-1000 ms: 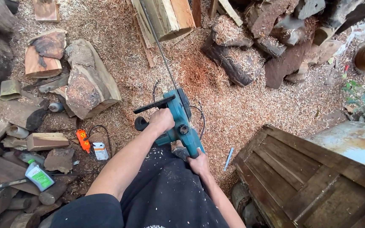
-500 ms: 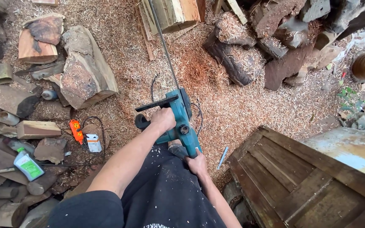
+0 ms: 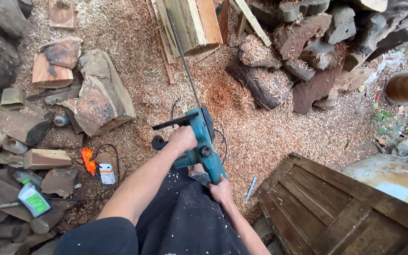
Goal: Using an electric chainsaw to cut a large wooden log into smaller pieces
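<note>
I hold a teal electric chainsaw (image 3: 205, 137) over sawdust-covered ground. My left hand (image 3: 182, 139) is closed around its black front handle. My right hand (image 3: 221, 190) grips the rear handle close to my dark trousers. The long thin bar (image 3: 183, 59) points away from me toward a split pale wood block (image 3: 190, 23) at the top. A black cord (image 3: 224, 141) loops beside the saw.
Logs and bark chunks (image 3: 298, 61) pile at the upper right, a large cut stump (image 3: 101, 97) and wood offcuts at the left. A green-labelled bottle (image 3: 33, 198), an orange plug (image 3: 89, 159) and a small file (image 3: 250, 190) lie on the ground. A dark wooden pallet (image 3: 336, 208) sits at the lower right.
The view has shifted slightly, so the ground objects sit a little lower-left in frame. Both hands keep the same hold on the chainsaw.
</note>
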